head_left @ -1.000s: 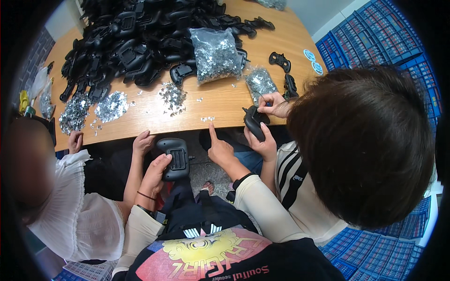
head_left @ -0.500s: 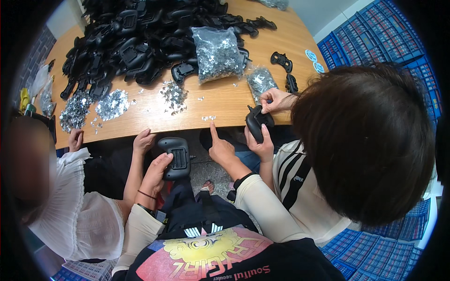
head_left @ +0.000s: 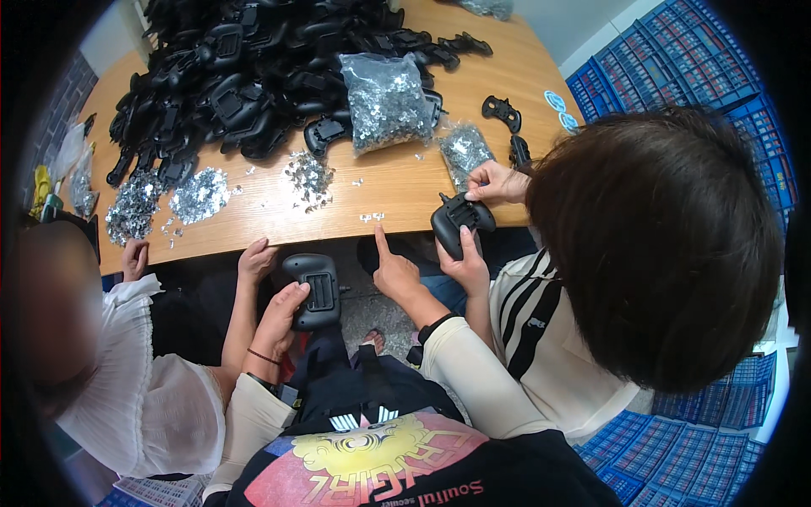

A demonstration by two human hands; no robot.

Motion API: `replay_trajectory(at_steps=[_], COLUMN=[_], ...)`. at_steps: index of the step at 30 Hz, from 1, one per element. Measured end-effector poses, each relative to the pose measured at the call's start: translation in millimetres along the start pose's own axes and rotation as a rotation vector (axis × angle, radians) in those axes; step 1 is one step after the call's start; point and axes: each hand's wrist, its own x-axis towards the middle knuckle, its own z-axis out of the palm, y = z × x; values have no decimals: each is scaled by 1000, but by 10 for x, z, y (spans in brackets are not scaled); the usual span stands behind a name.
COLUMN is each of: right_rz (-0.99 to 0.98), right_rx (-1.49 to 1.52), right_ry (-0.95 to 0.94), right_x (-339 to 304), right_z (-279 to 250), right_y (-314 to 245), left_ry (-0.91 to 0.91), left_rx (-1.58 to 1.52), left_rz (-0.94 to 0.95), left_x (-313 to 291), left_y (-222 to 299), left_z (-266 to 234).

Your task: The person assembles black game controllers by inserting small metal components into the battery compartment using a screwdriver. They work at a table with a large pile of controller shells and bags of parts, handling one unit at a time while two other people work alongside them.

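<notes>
Gamepad (head_left: pixel 318 291) in black lies in the left hand (head_left: pixel 283 313), just off the tabletop's (head_left: pixel 405 193) near edge, battery bay (head_left: pixel 323 292) facing up. That hand grasps its left side, thumb over the front. The right hand (head_left: pixel 397 275) extends its index finger at the near edge, just beside a row of small metal clips (head_left: pixel 372 217); the other fingers curl under, and whether they hold anything cannot be told. Good handling probably means a level gamepad, the thumb clear of the bay, and a light fingertip, lest clips slide off the edge.

One gamepad is in the left hand; a second gamepad (head_left: pixel 452 230) is in a co-worker's two hands (head_left: pixel 467 272). The row's clips are too small to count. Three loose heaps (head_left: pixel 310 179) line the near edge; two clip bags, one large (head_left: pixel 387 106), one smaller (head_left: pixel 465 155), lie right of them. The gamepad pile (head_left: pixel 228 93) toward the far left corner defies counting.
</notes>
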Motion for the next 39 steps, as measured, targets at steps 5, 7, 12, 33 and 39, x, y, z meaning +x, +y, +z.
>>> replay_trajectory(at_steps=[5, 7, 12, 33, 39], right_rz=[8, 8, -4, -7, -48], right_rx=[-3, -1, 3, -11, -54], right_ry=[-19, -18, -4, -3, 79], right_x=[-7, -5, 17, 9, 82], right_z=[-10, -14, 14, -7, 12], right_y=[-13, -16, 13, -2, -16], left_ry=[-10, -5, 1, 29, -19], left_rx=[7, 14, 19, 7, 26], left_rz=[-3, -3, -7, 6, 19], left_x=[-20, -27, -14, 1, -36], left_y=[12, 19, -2, -21, 43], left_z=[14, 29, -5, -29, 16])
